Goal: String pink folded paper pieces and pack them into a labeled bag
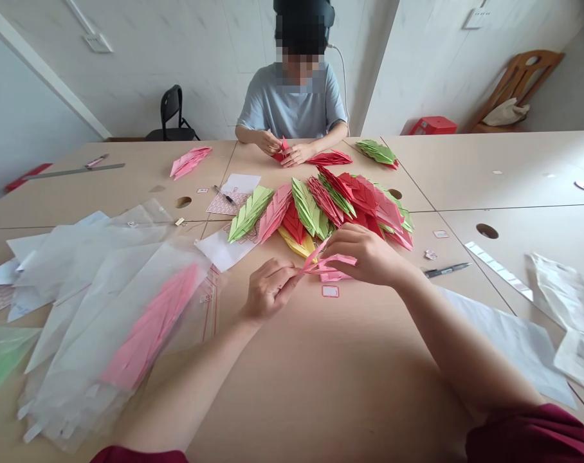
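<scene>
Pink paper's folded edge (331, 260) between left hand (269, 289) and right hand (364, 254).

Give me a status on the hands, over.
Left hand and right hand pinching pink folded paper piece. Pile of folded red, green and pink paper just beyond. Small red-edged label on the tabletop below the piece.

Top is maroon, short-sleeved: R sleeve (533, 438), L sleeve (140, 456), both plain, cut off at frame btm. L hand (267, 290), R hand (364, 256) bare.
</scene>
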Demonstrator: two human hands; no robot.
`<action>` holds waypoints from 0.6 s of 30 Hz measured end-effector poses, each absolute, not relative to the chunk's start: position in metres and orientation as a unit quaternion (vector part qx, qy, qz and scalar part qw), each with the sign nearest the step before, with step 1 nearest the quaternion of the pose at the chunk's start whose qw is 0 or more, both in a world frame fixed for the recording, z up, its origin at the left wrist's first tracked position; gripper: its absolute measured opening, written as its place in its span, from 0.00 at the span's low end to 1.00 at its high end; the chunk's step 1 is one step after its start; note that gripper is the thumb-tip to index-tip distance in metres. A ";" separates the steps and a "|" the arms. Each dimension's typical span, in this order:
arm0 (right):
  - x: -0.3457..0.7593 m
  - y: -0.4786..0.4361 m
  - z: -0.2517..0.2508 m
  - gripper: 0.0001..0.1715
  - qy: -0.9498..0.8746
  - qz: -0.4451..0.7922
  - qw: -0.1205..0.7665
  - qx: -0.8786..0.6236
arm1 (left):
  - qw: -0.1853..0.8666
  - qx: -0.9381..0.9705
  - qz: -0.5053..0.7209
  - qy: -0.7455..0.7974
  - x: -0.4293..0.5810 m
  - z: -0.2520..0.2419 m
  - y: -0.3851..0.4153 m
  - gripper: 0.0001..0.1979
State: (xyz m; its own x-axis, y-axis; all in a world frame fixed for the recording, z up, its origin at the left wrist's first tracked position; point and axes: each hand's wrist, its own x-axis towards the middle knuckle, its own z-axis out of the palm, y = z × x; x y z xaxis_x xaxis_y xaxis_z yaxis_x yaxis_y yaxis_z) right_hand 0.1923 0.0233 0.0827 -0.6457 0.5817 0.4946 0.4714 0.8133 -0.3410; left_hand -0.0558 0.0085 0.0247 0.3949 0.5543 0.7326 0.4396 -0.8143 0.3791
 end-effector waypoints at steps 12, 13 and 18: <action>0.160 0.008 0.066 0.09 -0.917 0.067 0.267 -0.289 | 0.006 0.877 0.369 0.307 -0.050 0.025 0.002 0.04; 0.159 0.007 0.065 0.09 -0.918 0.064 0.263 -0.290 | -0.005 0.882 0.357 0.308 -0.050 0.025 0.001 0.05; 0.158 0.006 0.067 0.08 -0.916 0.073 0.264 -0.294 | 0.011 0.869 0.402 0.289 -0.050 0.023 0.000 0.07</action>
